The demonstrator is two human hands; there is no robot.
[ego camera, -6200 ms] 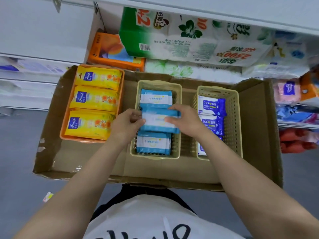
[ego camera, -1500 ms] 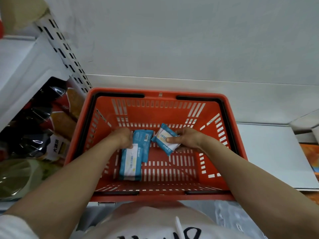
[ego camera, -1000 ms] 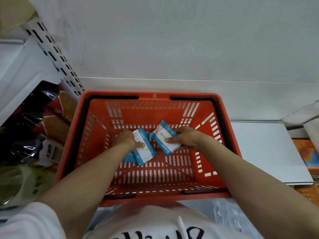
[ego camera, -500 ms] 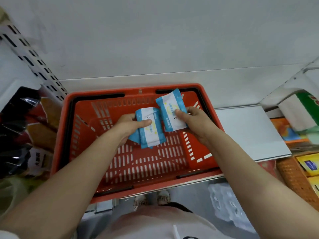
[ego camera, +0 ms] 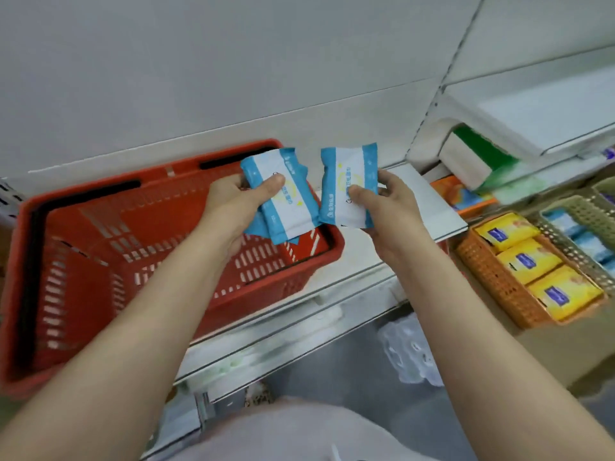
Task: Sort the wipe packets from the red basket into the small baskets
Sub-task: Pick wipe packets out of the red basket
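Observation:
My left hand (ego camera: pixel 233 207) grips blue-and-white wipe packets (ego camera: pixel 289 201), at least two stacked, above the right end of the red basket (ego camera: pixel 83 261). My right hand (ego camera: pixel 389 211) pinches one more blue-and-white wipe packet (ego camera: pixel 346 181) just past the basket's right rim. No packets show inside the red basket. At the right edge an orange small basket (ego camera: pixel 492 277) holds three yellow packets (ego camera: pixel 529 261). A beige small basket (ego camera: pixel 579 214) beside it holds blue packets.
The red basket stands on a white shelf (ego camera: pixel 416 201). A green-and-white tissue pack (ego camera: pixel 479 161) and an orange box (ego camera: pixel 462 197) lie at the upper right. The small baskets sit in a cardboard box (ego camera: pixel 549 347). Grey floor and a plastic-wrapped pack (ego camera: pixel 406 354) are below.
Both hands have lifted their packets out of the red basket and carried them to the right. The view has swung right, bringing the small baskets into sight.

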